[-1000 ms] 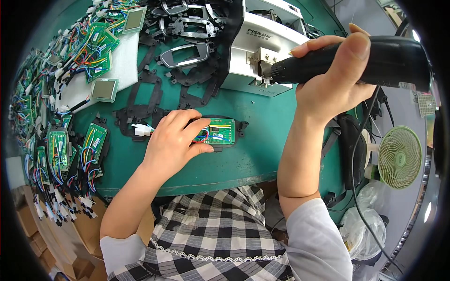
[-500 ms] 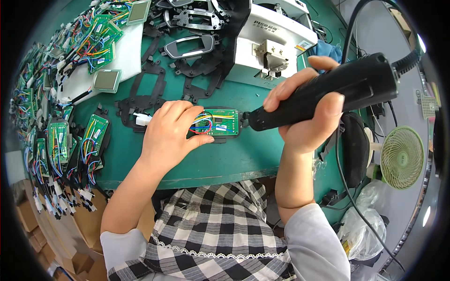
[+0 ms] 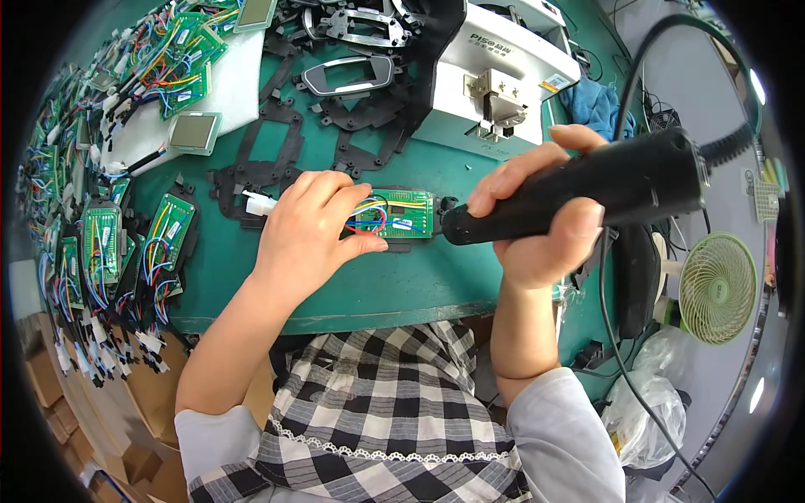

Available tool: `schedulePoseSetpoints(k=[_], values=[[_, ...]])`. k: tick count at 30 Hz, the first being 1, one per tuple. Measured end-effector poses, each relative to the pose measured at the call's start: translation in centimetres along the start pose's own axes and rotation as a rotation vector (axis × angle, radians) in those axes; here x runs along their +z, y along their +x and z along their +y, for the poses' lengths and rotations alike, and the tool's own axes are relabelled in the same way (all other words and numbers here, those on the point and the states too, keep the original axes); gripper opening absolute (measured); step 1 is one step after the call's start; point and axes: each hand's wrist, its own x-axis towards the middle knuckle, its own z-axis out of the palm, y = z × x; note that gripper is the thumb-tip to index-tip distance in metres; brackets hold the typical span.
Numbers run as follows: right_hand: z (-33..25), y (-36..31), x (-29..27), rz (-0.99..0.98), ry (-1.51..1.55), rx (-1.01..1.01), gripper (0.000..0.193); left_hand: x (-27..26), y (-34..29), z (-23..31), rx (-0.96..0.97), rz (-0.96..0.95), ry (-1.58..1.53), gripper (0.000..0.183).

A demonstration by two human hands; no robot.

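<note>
My left hand (image 3: 303,226) is closed over the left part of a green circuit board (image 3: 419,204), which lies in a black plastic frame on the table. Coloured wires loop over the board beside my thumb, and a white plug (image 3: 259,204) pokes out on the hand's other side. In my right hand (image 3: 537,251) is a black electric screwdriver (image 3: 629,180), gripped round its body and tilted. Its front end is over the frame's right tab; the bit is hidden, so I cannot tell whether it touches a screw.
A white screw feeder (image 3: 520,63) stands at the back. Black plastic frames (image 3: 272,147) lie left of it. Wired circuit boards (image 3: 105,243) pile up along the left side. A green fan (image 3: 717,285) stands at the right, near the screwdriver's hanging cord (image 3: 605,310).
The screwdriver has turned slightly, its rear end dropping a little lower in view. The whole scene has shifted a bit as my head moved. My left hand keeps its hold on the board.
</note>
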Motion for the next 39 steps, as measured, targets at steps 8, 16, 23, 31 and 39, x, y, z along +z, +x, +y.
schedulePoseSetpoints(k=[8,16,23,31,39], values=[[-0.9,-0.7,0.0,-0.214,-0.149,0.078,0.081,-0.4,-0.2,0.1,-0.012,-0.025,-0.026,0.058],[-1.4,4.1,-1.1,0.156,-0.089,-0.155,0.075,0.1,-0.1,0.4,0.011,-0.039,-0.037,0.058],[-1.9,9.5,-1.8,0.17,-0.267,-0.348,0.076,0.4,0.3,1.3,0.068,-0.027,-0.02,0.05],[-1.5,8.4,0.1,0.084,-0.315,-0.233,0.076,0.4,0.0,1.1,0.07,-0.003,-0.007,0.043],[0.0,4.0,4.1,-0.104,-0.167,0.006,0.074,0.7,0.0,0.9,0.096,0.023,-0.006,0.039]])
